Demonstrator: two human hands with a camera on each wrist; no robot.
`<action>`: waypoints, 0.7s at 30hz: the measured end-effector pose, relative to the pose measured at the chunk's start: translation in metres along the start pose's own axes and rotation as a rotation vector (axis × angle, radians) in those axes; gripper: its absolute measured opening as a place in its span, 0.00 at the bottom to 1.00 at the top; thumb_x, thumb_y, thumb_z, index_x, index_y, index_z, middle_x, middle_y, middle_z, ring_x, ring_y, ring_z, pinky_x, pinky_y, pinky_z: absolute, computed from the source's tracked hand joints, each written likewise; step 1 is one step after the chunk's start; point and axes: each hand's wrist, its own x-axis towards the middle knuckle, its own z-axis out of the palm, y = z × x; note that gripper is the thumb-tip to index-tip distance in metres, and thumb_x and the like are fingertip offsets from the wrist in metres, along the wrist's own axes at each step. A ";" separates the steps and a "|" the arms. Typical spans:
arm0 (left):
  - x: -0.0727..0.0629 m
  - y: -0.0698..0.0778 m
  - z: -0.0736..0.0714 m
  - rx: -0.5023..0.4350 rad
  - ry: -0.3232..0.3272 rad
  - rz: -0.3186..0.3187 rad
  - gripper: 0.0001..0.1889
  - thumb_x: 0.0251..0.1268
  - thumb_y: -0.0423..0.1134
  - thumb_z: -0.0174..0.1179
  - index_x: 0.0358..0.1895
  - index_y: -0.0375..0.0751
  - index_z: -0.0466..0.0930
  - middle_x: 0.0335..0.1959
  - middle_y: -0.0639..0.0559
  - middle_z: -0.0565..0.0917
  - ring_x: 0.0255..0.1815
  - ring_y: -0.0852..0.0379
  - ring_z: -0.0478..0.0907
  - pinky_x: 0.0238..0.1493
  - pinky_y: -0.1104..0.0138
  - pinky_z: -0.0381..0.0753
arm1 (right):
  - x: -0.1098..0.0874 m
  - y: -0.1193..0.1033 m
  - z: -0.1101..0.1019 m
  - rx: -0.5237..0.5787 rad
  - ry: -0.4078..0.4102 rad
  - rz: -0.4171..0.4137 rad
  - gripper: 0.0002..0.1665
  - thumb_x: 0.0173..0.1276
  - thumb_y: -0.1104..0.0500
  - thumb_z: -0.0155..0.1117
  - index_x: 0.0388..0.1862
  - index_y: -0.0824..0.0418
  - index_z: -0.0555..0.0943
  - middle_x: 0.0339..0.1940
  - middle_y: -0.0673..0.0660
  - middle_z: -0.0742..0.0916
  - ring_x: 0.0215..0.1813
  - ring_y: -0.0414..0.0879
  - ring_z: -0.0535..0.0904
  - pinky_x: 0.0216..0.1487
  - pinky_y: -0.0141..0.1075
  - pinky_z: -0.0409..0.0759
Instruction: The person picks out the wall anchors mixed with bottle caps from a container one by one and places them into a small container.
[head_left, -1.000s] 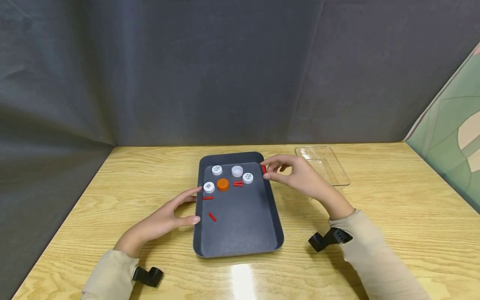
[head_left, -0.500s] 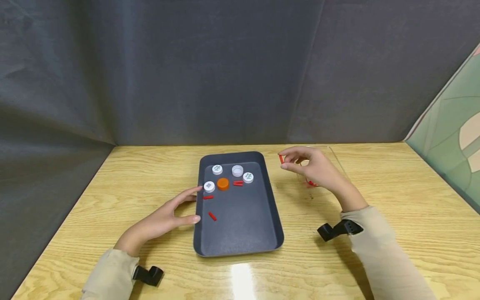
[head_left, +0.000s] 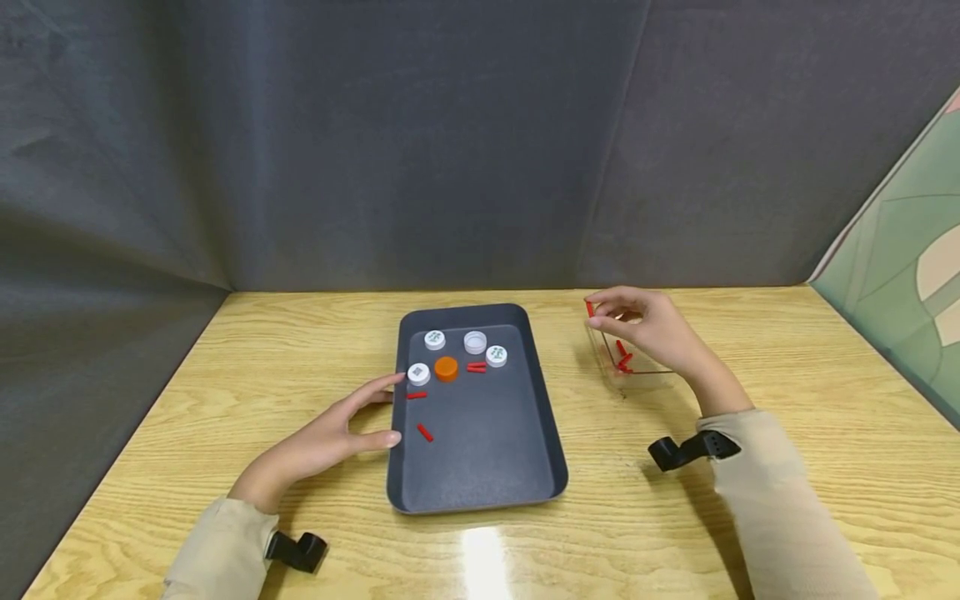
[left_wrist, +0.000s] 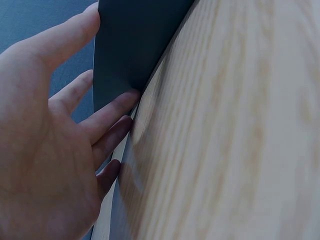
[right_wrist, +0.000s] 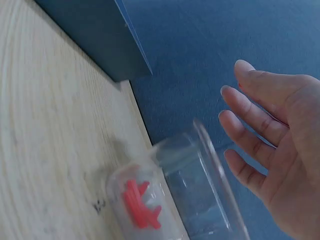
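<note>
The right hand (head_left: 647, 327) held a red stick (head_left: 589, 309) at the far right of the tabletop (head_left: 300, 358), its grip clamped on the piece between thumb and fingertips. The stick was near the far left corner of a clear container (right_wrist: 200, 195); whether the two touched could not be told. More red sticks (right_wrist: 140, 205) lay heaped inside the container. The left hand (head_left: 322, 442) was at the left wall of a dark tray (head_left: 487, 454), its grip apart, thumb and fingers spread against that wall. In the tray's far half sat four white caps (head_left: 497, 357), one hollow side up, around an orange cap (head_left: 446, 369). Two red pieces (head_left: 476, 367) lay together just left of the rightmost white cap; a third lay just near of the leftmost, and a fourth lay slantwise nearer still.
</note>
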 end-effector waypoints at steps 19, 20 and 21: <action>0.000 0.000 0.000 0.009 0.006 0.001 0.41 0.66 0.49 0.66 0.78 0.63 0.54 0.74 0.44 0.62 0.74 0.42 0.57 0.67 0.40 0.61 | -0.005 0.024 -0.013 -0.068 0.009 0.100 0.20 0.68 0.60 0.69 0.55 0.68 0.82 0.39 0.61 0.87 0.38 0.41 0.80 0.38 0.27 0.76; 0.000 0.000 0.000 0.009 0.005 0.003 0.41 0.66 0.49 0.66 0.78 0.63 0.54 0.74 0.44 0.62 0.74 0.42 0.57 0.67 0.40 0.62 | -0.005 0.025 -0.012 -0.074 0.008 0.101 0.20 0.68 0.60 0.69 0.55 0.69 0.82 0.40 0.62 0.87 0.38 0.41 0.80 0.38 0.27 0.76; 0.000 0.000 0.000 0.009 0.003 0.005 0.41 0.66 0.49 0.66 0.78 0.62 0.54 0.74 0.44 0.62 0.74 0.42 0.57 0.67 0.40 0.62 | -0.005 0.026 -0.013 -0.078 0.004 0.107 0.20 0.68 0.60 0.69 0.55 0.68 0.82 0.40 0.62 0.87 0.39 0.42 0.80 0.38 0.27 0.76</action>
